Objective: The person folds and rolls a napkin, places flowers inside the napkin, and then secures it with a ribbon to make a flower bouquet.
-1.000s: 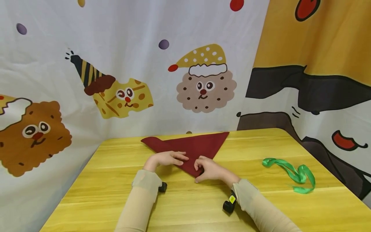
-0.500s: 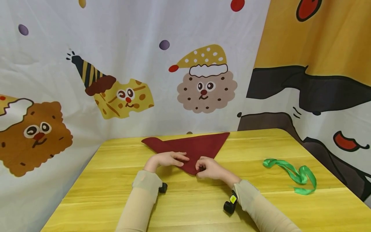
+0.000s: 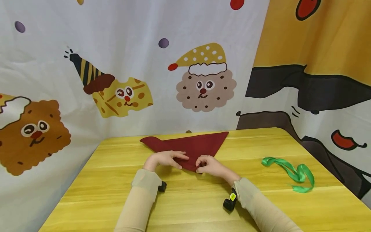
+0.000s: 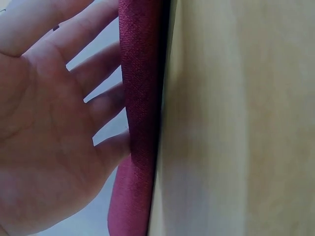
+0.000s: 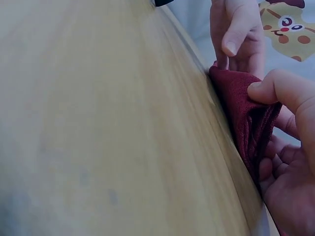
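A dark red cloth (image 3: pixel 198 145) lies folded into a triangle near the back of the table, its long edge away from me. On its left side rests my left hand (image 3: pixel 166 159), fingers spread and fairly straight; the left wrist view shows its fingertips meeting the cloth (image 4: pixel 140 98). My right hand (image 3: pixel 210 166) pinches the near corner, which is turned up into several layers. In the right wrist view the thumb (image 5: pixel 266 91) presses the folded cloth (image 5: pixel 238 96) from above, while the other fingers curl at its side.
A crumpled green ribbon (image 3: pixel 298 175) lies on the right part of the wooden table (image 3: pixel 185 206). Behind the table hangs a white curtain (image 3: pixel 130 42) printed with cartoon figures, close to the cloth's far edge.
My right thumb has come in toward its fingers and now pinches the cloth. The near corner has been turned up and moved slightly away from me. My left hand stays nearly still.
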Available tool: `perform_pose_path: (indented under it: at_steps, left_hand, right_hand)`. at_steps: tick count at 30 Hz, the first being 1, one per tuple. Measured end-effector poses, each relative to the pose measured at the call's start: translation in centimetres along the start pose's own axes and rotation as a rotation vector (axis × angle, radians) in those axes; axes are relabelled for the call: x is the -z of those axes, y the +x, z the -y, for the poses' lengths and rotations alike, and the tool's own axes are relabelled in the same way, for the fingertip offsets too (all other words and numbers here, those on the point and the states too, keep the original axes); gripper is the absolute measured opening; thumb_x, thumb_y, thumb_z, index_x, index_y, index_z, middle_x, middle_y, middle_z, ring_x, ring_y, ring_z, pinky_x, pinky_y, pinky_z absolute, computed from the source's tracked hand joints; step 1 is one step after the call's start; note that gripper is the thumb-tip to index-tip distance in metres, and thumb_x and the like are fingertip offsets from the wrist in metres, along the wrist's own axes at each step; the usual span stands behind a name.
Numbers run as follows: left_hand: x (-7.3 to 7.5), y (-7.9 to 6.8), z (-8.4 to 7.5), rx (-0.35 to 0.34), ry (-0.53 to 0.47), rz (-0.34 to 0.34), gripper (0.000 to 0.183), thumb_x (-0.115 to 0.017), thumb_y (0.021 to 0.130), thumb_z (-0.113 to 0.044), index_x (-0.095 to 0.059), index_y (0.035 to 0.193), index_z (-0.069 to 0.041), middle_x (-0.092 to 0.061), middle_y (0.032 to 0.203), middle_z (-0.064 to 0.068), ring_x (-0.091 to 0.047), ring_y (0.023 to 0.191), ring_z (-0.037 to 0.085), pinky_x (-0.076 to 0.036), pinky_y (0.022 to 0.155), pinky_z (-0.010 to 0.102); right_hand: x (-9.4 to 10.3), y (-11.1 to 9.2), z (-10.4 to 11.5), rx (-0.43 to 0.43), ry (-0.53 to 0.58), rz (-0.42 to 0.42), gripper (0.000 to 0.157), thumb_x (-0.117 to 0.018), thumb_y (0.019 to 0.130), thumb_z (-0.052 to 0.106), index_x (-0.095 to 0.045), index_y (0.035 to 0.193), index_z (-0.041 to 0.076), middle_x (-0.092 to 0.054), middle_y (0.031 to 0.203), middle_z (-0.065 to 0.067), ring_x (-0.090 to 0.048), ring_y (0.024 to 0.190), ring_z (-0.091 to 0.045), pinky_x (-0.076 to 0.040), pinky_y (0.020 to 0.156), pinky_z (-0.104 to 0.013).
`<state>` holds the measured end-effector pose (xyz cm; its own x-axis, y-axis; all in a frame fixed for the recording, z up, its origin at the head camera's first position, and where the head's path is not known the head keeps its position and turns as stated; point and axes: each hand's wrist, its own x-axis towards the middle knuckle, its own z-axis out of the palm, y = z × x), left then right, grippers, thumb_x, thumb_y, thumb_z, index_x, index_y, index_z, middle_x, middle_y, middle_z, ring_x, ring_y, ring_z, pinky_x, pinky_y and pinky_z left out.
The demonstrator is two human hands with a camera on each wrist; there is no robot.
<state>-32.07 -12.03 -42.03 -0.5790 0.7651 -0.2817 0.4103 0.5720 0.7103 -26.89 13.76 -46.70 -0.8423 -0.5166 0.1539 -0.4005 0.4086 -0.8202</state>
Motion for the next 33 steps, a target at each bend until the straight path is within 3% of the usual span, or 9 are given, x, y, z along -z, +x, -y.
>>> perform_pose_path:
  at_steps: [8,14,19,22,26,29,33]
  left_hand:
    - [-0.2,0.3,-1.0,0.056,0.108,0.02,0.058,-0.07,0.09,-0.019,-0.05,0.143,-0.024,-0.028,0.157,-0.001,-0.006,0.147,0.031,-0.011,0.113,0.054]
    - [-0.5,0.5,-1.8,0.085,0.189,0.013,0.054,-0.07,0.089,-0.013,-0.055,0.14,-0.025,-0.032,0.155,-0.001,-0.008,0.146,0.035,-0.015,0.113,0.054]
    - [-0.8,0.7,-1.8,0.077,0.214,-0.003,0.046,-0.065,0.093,-0.013,-0.057,0.137,-0.023,-0.035,0.154,0.0,-0.011,0.145,0.034,-0.016,0.113,0.053]
    - [-0.7,0.8,-1.6,0.071,0.206,-0.011,0.04,-0.06,0.097,-0.014,-0.059,0.136,-0.021,-0.037,0.152,0.001,-0.012,0.146,0.033,-0.016,0.113,0.052]
    - [-0.6,0.7,-1.7,0.067,0.202,-0.019,0.036,-0.057,0.098,-0.015,-0.061,0.133,-0.02,-0.04,0.151,0.002,-0.013,0.146,0.032,-0.016,0.113,0.052]
    - [-0.7,0.6,-1.9,0.069,0.197,-0.024,0.035,-0.057,0.098,-0.015,-0.063,0.132,-0.019,-0.041,0.15,0.002,-0.015,0.145,0.033,-0.017,0.113,0.052]
    - [-0.6,0.5,-2.1,0.075,0.168,-0.024,0.033,-0.058,0.098,-0.015,-0.064,0.13,-0.018,-0.042,0.149,0.004,-0.019,0.144,0.032,-0.02,0.113,0.05]
  right_hand:
    - [0.4,-0.5,1.1,-0.039,0.161,0.05,0.011,-0.066,0.084,0.001,-0.062,0.093,-0.005,-0.057,0.083,-0.001,-0.055,0.072,-0.014,-0.047,0.067,-0.029]
    - [0.8,-1.2,3.0,-0.096,0.234,0.071,0.011,-0.061,0.085,-0.001,-0.059,0.094,-0.008,-0.056,0.082,-0.002,-0.054,0.074,-0.021,-0.046,0.07,-0.036]
    - [0.8,-1.2,3.3,-0.121,0.234,0.061,0.01,-0.061,0.084,-0.001,-0.059,0.093,-0.007,-0.056,0.079,-0.001,-0.054,0.072,-0.019,-0.046,0.07,-0.035]
    - [0.4,-0.7,2.1,-0.12,0.215,0.049,0.008,-0.062,0.085,0.001,-0.058,0.09,-0.003,-0.055,0.077,-0.001,-0.053,0.069,-0.018,-0.048,0.066,-0.035]
    - [-0.1,-0.2,0.6,-0.086,0.103,0.032,0.018,-0.072,0.084,0.01,-0.056,0.091,0.004,-0.054,0.082,-0.001,-0.051,0.065,-0.014,-0.049,0.063,-0.032]
    - [-0.3,-0.2,0.6,-0.053,0.026,0.025,0.027,-0.078,0.08,0.017,-0.055,0.092,0.007,-0.053,0.088,-0.002,-0.047,0.068,-0.013,-0.045,0.066,-0.029]
    - [-0.3,-0.2,0.7,-0.049,0.033,0.039,0.028,-0.079,0.079,0.016,-0.056,0.092,0.007,-0.054,0.088,-0.004,-0.05,0.066,-0.013,-0.047,0.064,-0.029]
